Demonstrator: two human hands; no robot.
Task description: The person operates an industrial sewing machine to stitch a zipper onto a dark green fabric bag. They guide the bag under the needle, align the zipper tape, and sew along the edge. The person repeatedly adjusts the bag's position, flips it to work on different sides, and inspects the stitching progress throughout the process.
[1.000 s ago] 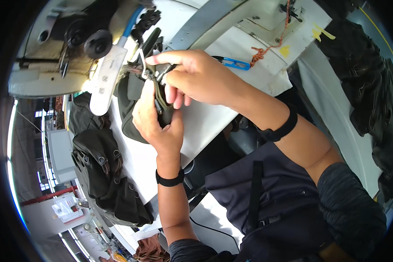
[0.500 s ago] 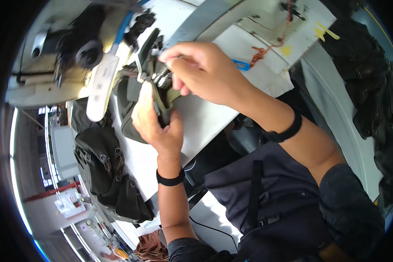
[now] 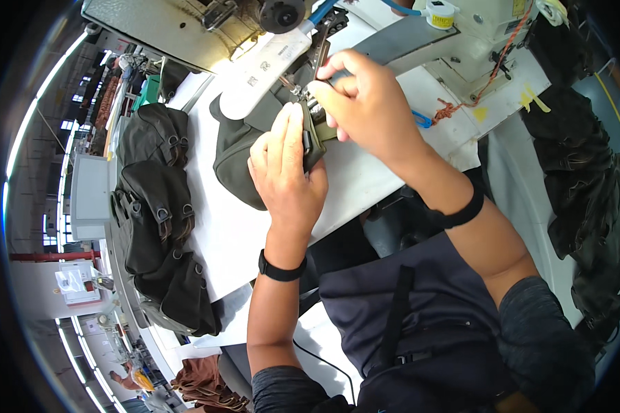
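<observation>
Cloth bag piece (image 3: 244, 165), dark olive with a rounded lower side, lies on a white, flat tabletop (image 3: 217, 234), its upper end near the small metal stitching parts (image 3: 295, 89) of a grey metal sewing machine (image 3: 165, 31). The bare left hand (image 3: 288, 158) grasps the piece along its edge, fingers laid flat over the cloth and thumb lower down; a small black, narrow clip-like part (image 3: 307, 142) sits beside the fingers. The bare right hand (image 3: 365, 100) is curled, index finger and thumb drawn close together right by the metal parts; whether it pinches anything between them I cannot tell. A lighter olive, flat fabric strip (image 3: 329, 131) runs just under its lower fingers. A long white plate with a rounded end (image 3: 265, 77) overlaps the bag piece from the upper left in this view. Behind the right hand, a blue, slim-handled tool (image 3: 421, 119) rests near a knotted orange-red cord (image 3: 448, 110). Dark olive cloth bags with metal rings (image 3: 151, 186) are heaped along the table's left side, and a rumpled brown cloth bundle (image 3: 207, 380) lies below them. Black, narrow wristbands (image 3: 282, 270) circle both forearms, above a dark navy cloth apron (image 3: 420, 303).
</observation>
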